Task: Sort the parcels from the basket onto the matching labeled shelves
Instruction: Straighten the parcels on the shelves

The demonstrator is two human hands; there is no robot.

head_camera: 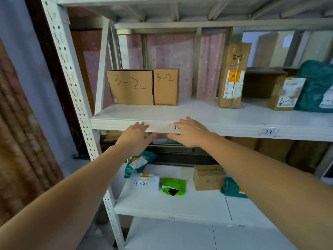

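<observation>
Both hands, left and right, grip spread, reach the shelf edge.

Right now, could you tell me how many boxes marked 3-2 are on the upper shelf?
2. The wide cardboard box stands at the shelf's left end, and the narrower cardboard box stands right beside it, touching. None seems hidden behind them, though I cannot be sure.

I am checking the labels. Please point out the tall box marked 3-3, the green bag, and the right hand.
tall box (232, 76): head view, on its printed sticker.
green bag (173, 185): head view, on its middle.
right hand (189, 132): head view, on its back.
</observation>
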